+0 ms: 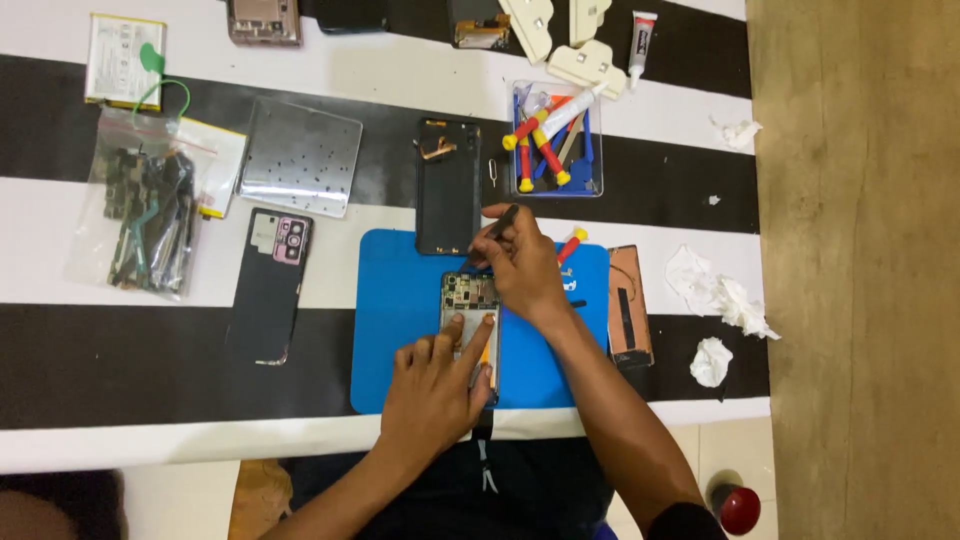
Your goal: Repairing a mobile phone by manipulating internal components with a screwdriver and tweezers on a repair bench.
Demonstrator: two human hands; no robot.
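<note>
Left hand [432, 385] spread flat, pinning phone [470, 300] on mat [400, 320]; right hand [522, 268] pinching tool [497, 228] above phone. Phone light, fragile; hold by edges.

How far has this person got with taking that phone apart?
Done: the back cover is off and lies left of the blue mat. In hand: the left hand steadies the opened phone while the right hand works a thin dark tool at its top boards. Left: the boards look still in place.
</note>
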